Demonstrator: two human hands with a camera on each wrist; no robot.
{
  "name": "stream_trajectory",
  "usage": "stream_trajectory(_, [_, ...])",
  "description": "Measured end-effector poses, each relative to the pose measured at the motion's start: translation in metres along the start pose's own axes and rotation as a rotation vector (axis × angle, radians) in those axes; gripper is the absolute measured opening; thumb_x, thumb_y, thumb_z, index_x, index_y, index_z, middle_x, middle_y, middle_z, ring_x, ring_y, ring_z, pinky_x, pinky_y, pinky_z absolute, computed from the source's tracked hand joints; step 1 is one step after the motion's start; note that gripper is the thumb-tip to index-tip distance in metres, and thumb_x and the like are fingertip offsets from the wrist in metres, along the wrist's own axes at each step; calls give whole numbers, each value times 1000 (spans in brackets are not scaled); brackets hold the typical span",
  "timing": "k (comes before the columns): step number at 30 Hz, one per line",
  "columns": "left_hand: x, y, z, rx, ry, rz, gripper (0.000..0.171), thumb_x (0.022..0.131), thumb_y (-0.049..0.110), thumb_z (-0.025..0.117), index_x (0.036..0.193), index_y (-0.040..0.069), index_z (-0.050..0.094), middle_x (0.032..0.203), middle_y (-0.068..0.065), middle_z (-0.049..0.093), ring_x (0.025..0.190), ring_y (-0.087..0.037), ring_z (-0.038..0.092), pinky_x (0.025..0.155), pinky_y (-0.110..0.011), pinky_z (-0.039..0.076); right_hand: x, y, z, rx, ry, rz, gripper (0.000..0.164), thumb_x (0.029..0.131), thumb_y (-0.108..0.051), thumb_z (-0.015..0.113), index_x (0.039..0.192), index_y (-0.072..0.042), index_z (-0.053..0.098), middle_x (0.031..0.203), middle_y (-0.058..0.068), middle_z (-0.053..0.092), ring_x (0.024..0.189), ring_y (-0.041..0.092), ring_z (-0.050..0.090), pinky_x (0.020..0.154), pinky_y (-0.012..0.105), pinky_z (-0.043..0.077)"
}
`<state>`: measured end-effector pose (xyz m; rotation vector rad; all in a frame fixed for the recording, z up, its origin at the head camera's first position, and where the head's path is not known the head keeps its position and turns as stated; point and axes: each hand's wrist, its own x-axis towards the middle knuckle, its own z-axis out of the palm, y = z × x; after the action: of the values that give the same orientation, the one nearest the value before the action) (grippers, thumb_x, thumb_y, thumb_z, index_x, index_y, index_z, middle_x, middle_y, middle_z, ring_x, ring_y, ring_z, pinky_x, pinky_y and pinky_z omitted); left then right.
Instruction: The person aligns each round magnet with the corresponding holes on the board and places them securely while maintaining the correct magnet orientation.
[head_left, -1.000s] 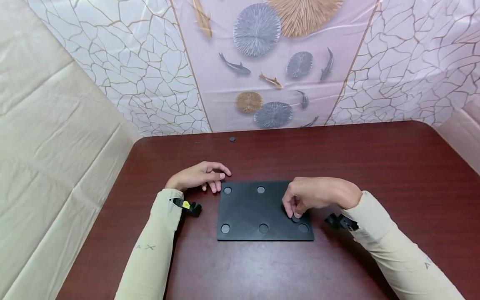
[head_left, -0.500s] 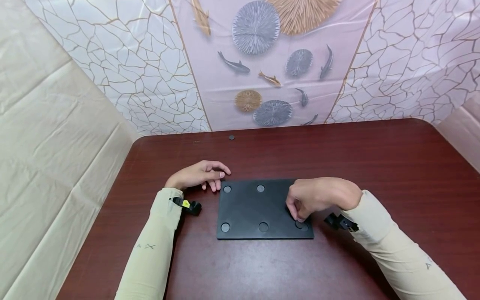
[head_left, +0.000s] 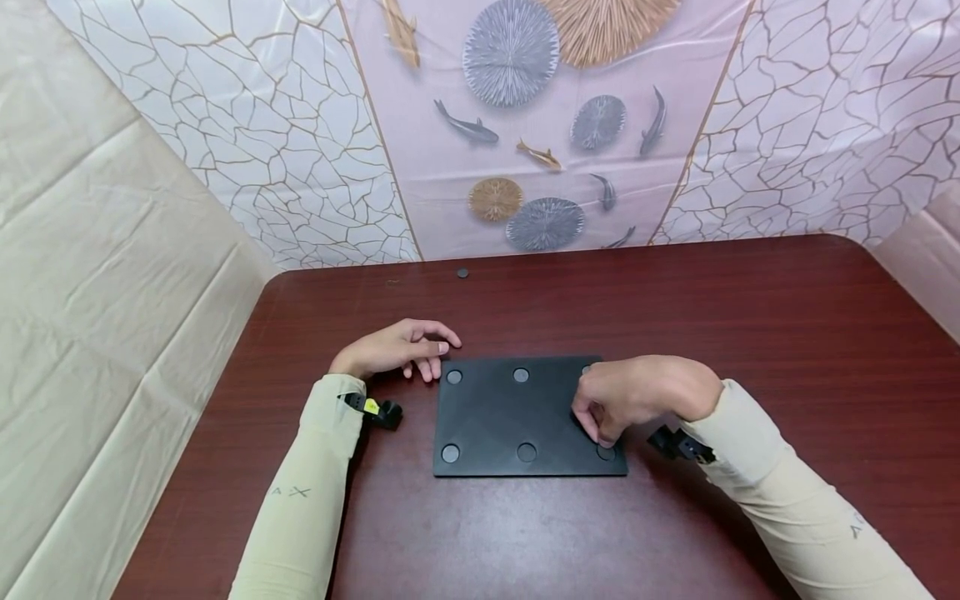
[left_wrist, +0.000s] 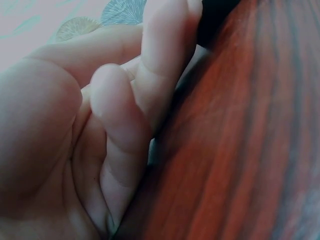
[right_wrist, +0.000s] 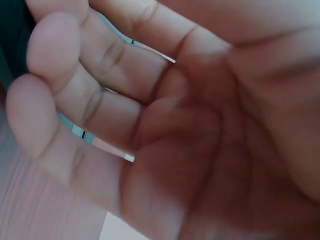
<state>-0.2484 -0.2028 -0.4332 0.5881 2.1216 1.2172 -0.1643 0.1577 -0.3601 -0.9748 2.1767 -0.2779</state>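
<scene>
A black rectangular board (head_left: 487,412) with several round recesses lies on the table in the head view. My right hand (head_left: 637,390) is over its right side, thumb and fingers curled down together. Their tips are at the far edge of a small black disc (head_left: 606,453), which looks flat in the near right recess. The right wrist view shows the palm and curled fingers, with the disc out of sight. My left hand (head_left: 397,348) rests by the board's far left corner, fingers loosely bent and holding nothing. The left wrist view shows its fingers (left_wrist: 120,105) beside the table surface.
Another small dark disc (head_left: 462,273) lies near the far edge of the reddish-brown table (head_left: 720,317). Patterned sheeting (head_left: 547,142) hangs behind the table, and a beige cloth wall (head_left: 112,275) stands at the left. Each wrist carries a small black camera (head_left: 388,415).
My right hand has shifted slightly right and toward me, bringing the disc from beside the near right recess down into it. The left hand has stayed in place.
</scene>
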Motion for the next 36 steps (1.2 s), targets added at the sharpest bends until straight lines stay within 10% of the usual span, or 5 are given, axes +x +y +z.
stream_trajectory(24, [-1,0,1,-1,2,-11,30,110,30,60,134,15,67,85,-10,74,75,-20,72,60,-26,51,-4,-2,-2,50,39,20,30,88,1,79,72,-21,68,71,-11,65,64,5,53,62,23,45])
stream_trajectory(36, [-1,2,0,8,8,1,29,110,29,60,134,15,68,85,-11,75,74,-19,72,59,-26,51,-10,15,-12,32,292,-9,15,97,-18,76,86,-18,66,67,-10,59,62,3,49,62,24,42])
